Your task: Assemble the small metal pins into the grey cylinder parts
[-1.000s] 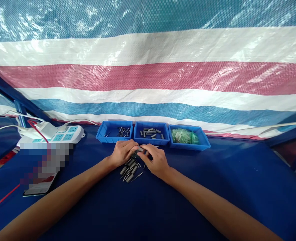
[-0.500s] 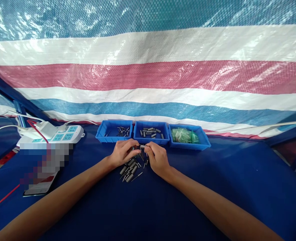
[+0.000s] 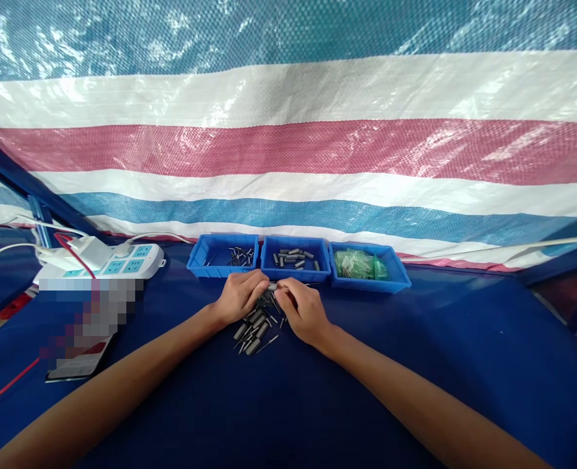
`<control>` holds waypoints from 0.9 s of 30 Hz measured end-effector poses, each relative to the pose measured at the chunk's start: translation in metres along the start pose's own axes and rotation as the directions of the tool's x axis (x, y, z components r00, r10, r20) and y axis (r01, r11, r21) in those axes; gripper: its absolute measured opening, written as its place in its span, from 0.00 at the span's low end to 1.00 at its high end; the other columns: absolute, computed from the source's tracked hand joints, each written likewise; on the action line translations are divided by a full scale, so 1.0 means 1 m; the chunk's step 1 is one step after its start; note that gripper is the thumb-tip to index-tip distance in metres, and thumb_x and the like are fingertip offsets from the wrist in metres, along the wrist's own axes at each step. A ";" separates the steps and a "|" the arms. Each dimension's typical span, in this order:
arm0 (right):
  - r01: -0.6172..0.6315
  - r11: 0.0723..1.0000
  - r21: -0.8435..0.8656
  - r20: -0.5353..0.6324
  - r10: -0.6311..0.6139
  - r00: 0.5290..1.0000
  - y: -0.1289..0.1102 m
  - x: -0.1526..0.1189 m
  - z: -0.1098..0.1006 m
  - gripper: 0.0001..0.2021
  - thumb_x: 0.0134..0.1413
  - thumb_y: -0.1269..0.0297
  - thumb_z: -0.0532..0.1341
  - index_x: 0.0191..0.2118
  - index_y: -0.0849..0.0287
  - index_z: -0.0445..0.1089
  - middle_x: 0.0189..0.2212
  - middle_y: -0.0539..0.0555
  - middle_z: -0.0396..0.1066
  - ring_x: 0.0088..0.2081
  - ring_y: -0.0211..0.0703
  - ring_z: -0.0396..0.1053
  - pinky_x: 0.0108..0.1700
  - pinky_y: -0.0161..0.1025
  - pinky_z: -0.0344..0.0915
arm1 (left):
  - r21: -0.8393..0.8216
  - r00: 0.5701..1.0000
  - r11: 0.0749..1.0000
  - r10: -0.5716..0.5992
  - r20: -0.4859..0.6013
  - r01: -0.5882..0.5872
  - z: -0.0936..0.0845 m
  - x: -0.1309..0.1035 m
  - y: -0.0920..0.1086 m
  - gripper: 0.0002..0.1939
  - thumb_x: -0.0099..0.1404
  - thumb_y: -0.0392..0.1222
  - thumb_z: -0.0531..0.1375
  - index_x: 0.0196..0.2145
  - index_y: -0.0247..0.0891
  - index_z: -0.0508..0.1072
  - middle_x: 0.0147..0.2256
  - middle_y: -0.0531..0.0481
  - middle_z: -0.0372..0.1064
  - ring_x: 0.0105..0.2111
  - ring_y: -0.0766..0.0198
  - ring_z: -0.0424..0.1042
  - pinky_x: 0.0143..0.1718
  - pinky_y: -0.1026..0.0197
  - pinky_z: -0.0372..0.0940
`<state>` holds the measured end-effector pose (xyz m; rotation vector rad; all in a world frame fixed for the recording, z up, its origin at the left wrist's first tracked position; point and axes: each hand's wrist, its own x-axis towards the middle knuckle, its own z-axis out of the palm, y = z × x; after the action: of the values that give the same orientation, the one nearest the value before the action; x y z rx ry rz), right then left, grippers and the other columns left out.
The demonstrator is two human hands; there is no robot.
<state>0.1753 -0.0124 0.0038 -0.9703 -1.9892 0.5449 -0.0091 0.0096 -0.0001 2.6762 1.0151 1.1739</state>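
Two bare hands: a person's left hand (image 3: 242, 298) and right hand (image 3: 307, 309) meet at the center of the frame, fingertips almost together.
Left hand: thumb and fingers pinch the near end of a small gray cylinder (image 3: 272, 286).
Right hand: thumb and curled fingers close on the opposite end; what the palm covers cannot be told.
Gray cylinder: held at center frame, just below the middle bin (image 3: 295, 275). Fingers hide both ends, so a crooked hold could pass unseen.
Grip: little surface shows between the fingers; an uneven squeeze could shoot the piece loose, to be lost among its lookalikes.
Pile: more cylinders and slim pins lie crisscrossed (image 3: 252, 332) below the hands, lower center. A dipping palm could scatter them, and any sharp tip could prick.
Loose pin (image 3: 269, 342): juts from the pile's lower right, probably the first to roll if brushed.
Blue bins: the left bin (image 3: 220, 271) holds pins, the middle one cylinders, the right bin (image 3: 371, 284) green bags (image 3: 359, 266). Side by side, they invite a mix-up if a release strays.
Left of frame: a red cable (image 3: 10, 383) lies near the left forearm (image 3: 122, 387); a snag could tug the power strip (image 3: 146, 262).
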 end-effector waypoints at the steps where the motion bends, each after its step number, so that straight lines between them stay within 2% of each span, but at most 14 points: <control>1: 0.009 1.000 -0.001 0.014 -0.009 1.000 0.000 0.000 0.000 0.10 0.63 0.61 0.50 0.37 0.60 0.65 0.25 0.50 0.66 0.25 0.36 0.63 0.30 0.33 0.58 | 0.000 1.000 1.000 -0.007 -0.009 0.007 0.001 0.000 -0.001 0.13 0.71 0.37 0.46 0.30 0.35 0.65 0.23 0.54 0.62 0.22 0.71 0.61 0.25 0.66 0.55; 4: 0.039 0.999 -0.025 0.027 -0.039 0.999 0.000 -0.001 0.002 0.10 0.63 0.60 0.52 0.41 0.60 0.66 0.27 0.51 0.66 0.26 0.36 0.63 0.29 0.32 0.59 | -0.009 1.000 1.000 0.022 0.000 -0.022 0.002 -0.001 -0.002 0.15 0.71 0.37 0.47 0.26 0.36 0.63 0.20 0.55 0.59 0.20 0.71 0.58 0.24 0.66 0.52; 8: 0.098 0.993 -0.074 -0.003 -0.098 0.995 0.002 -0.002 0.003 0.12 0.65 0.62 0.49 0.35 0.59 0.66 0.27 0.53 0.67 0.28 0.38 0.66 0.31 0.34 0.59 | -0.034 0.999 0.998 0.046 0.021 -0.045 0.000 -0.001 -0.002 0.18 0.71 0.39 0.47 0.23 0.36 0.62 0.19 0.55 0.57 0.19 0.70 0.58 0.24 0.65 0.52; 12: 0.061 0.996 -0.063 -0.077 -0.066 0.995 0.005 -0.003 0.002 0.17 0.66 0.63 0.44 0.27 0.58 0.61 0.21 0.50 0.63 0.24 0.37 0.63 0.29 0.34 0.56 | -0.065 0.999 0.997 0.031 -0.030 -0.033 -0.003 0.000 0.000 0.11 0.69 0.45 0.52 0.33 0.35 0.66 0.24 0.53 0.64 0.20 0.71 0.60 0.24 0.67 0.56; 15: 0.026 0.998 -0.051 -0.081 -0.030 0.996 0.006 -0.002 0.002 0.20 0.67 0.62 0.43 0.23 0.57 0.57 0.18 0.48 0.59 0.20 0.35 0.59 0.26 0.34 0.53 | -0.054 0.997 0.996 0.068 -0.036 -0.070 -0.003 0.002 0.002 0.12 0.65 0.47 0.58 0.40 0.35 0.66 0.28 0.52 0.69 0.20 0.73 0.63 0.24 0.69 0.58; 18: 0.019 0.999 -0.026 -0.064 -0.020 0.998 0.006 0.000 0.002 0.21 0.67 0.61 0.43 0.22 0.57 0.55 0.17 0.47 0.58 0.19 0.35 0.57 0.25 0.34 0.52 | -0.021 0.993 0.993 0.117 0.001 -0.117 -0.002 0.003 0.003 0.08 0.67 0.43 0.56 0.41 0.36 0.67 0.30 0.50 0.70 0.25 0.71 0.67 0.26 0.69 0.60; 21: -0.015 1.000 0.012 -0.052 0.016 0.999 0.004 0.000 0.001 0.21 0.67 0.62 0.43 0.21 0.57 0.56 0.17 0.48 0.59 0.20 0.35 0.58 0.26 0.34 0.53 | -0.003 0.993 0.993 0.115 0.038 -0.115 -0.002 0.002 0.003 0.07 0.68 0.41 0.53 0.38 0.35 0.67 0.30 0.50 0.69 0.26 0.70 0.67 0.26 0.68 0.59; 23: -0.021 1.000 0.020 -0.050 0.022 0.998 0.002 0.000 0.000 0.18 0.66 0.62 0.45 0.25 0.58 0.61 0.20 0.49 0.63 0.23 0.36 0.62 0.29 0.34 0.57 | -0.013 0.997 0.998 0.070 0.039 -0.069 -0.003 0.001 0.002 0.08 0.69 0.40 0.51 0.36 0.35 0.67 0.29 0.49 0.68 0.25 0.69 0.67 0.26 0.67 0.58; 25: -0.003 0.999 0.033 -0.048 0.004 0.999 0.001 0.000 0.000 0.11 0.64 0.62 0.49 0.35 0.59 0.65 0.25 0.51 0.67 0.26 0.37 0.66 0.31 0.34 0.60 | -0.037 0.999 0.999 0.018 0.030 -0.017 -0.003 0.001 0.002 0.10 0.70 0.40 0.50 0.33 0.34 0.67 0.27 0.50 0.67 0.25 0.69 0.66 0.26 0.67 0.58; 27: 0.019 0.998 0.053 -0.045 -0.017 0.999 0.000 0.000 0.000 0.10 0.62 0.62 0.53 0.44 0.60 0.65 0.29 0.53 0.69 0.28 0.38 0.67 0.32 0.34 0.63 | -0.047 0.999 0.999 -0.002 0.034 0.004 -0.003 0.002 0.002 0.12 0.70 0.40 0.49 0.31 0.34 0.67 0.26 0.50 0.66 0.24 0.70 0.64 0.25 0.67 0.57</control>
<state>0.1755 -0.0124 0.0038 -0.9236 -1.9322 0.5589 -0.0095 0.0084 0.0038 2.6482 0.9731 1.1330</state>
